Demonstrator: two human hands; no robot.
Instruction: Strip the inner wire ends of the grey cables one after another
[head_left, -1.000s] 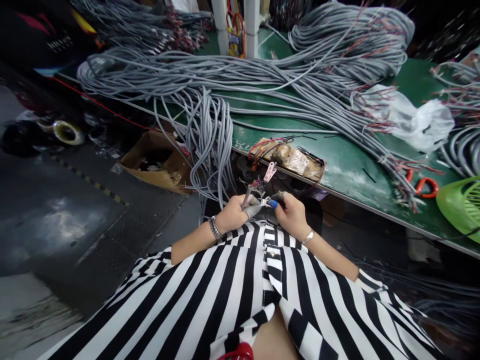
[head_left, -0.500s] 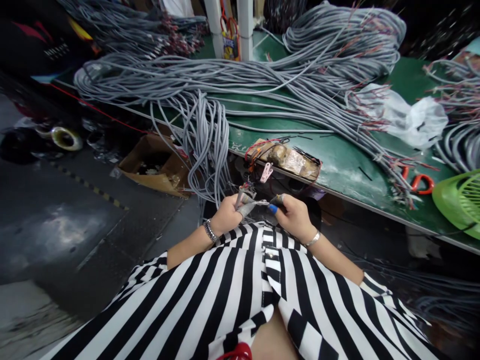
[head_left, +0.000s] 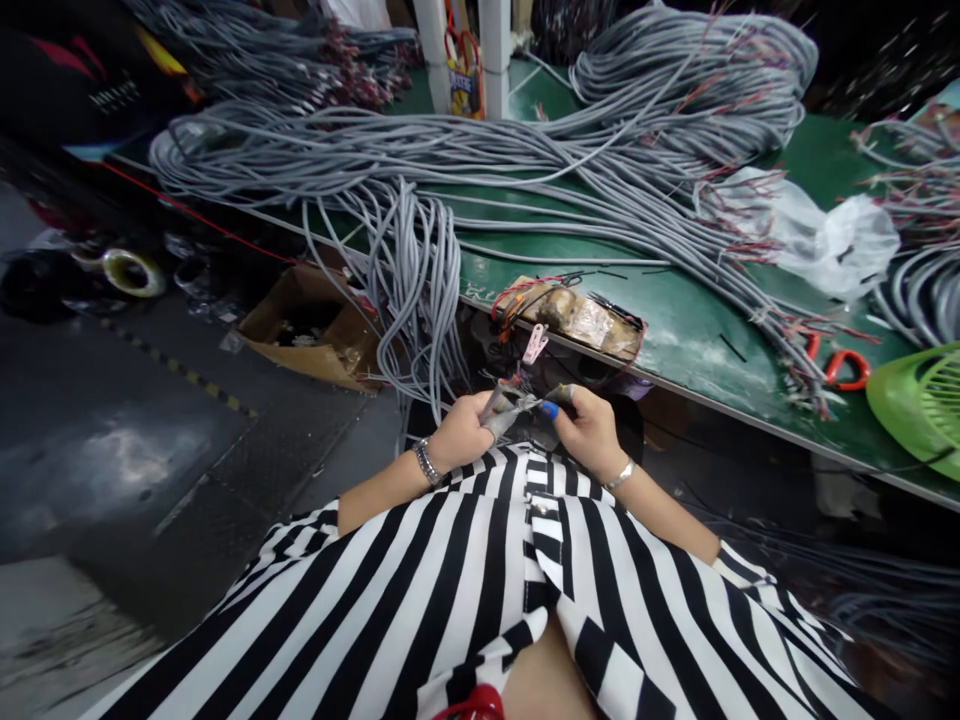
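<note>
both hands [head_left: 459, 435] [head_left: 590, 432] on one cable end [head_left: 492, 403]

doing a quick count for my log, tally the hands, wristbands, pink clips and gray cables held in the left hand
Left hand and right hand: 2
Wristbands: 2
Pink clip: 1
Held gray cable: 1
Total: 6

From here I count two hands mid-frame, a left hand [head_left: 459, 435] and a right hand [head_left: 591, 430], and two wristbands [head_left: 426, 463]. I see one pink clip [head_left: 535, 344] near centre, one cardboard box [head_left: 306, 362] left of it, two white posts [head_left: 494, 60] at top centre and one white plastic bag [head_left: 855, 245] at upper right. Overlapping grey cables [head_left: 420, 270] defeat my count.
</note>
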